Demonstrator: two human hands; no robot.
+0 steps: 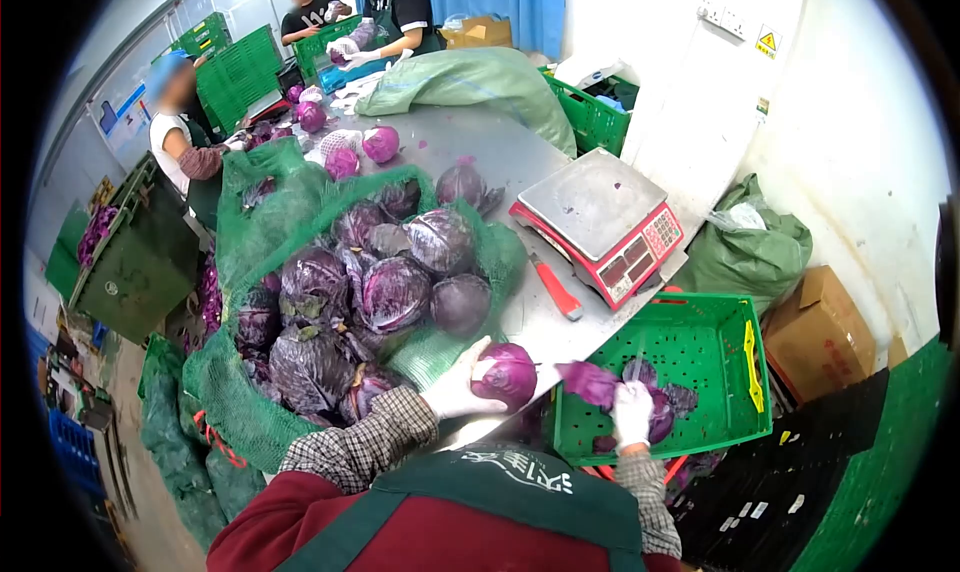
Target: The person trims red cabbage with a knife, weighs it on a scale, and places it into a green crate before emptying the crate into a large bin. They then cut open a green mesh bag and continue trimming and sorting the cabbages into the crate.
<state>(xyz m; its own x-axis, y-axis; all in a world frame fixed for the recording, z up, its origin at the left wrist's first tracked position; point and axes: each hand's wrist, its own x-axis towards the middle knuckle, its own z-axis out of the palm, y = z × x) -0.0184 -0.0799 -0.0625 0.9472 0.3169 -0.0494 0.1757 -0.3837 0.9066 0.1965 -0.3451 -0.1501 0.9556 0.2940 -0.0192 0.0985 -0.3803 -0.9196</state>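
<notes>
My left hand, in a white glove, grips a peeled red cabbage at the table's front edge. Above the green crate, my gloved right hand is closed at the end of a purple cabbage leaf; its fingertips are partly hidden. Loose dark leaves lie in the crate beneath that hand. Left of the held cabbage, a green mesh sack lies open around several unpeeled red cabbages. A red-handled knife rests on the metal table.
A red scale stands right of the knife. Farther back are a green sack and peeled cabbages, some in foam nets. Several people work at the far side. A cardboard box and another green sack stand at right.
</notes>
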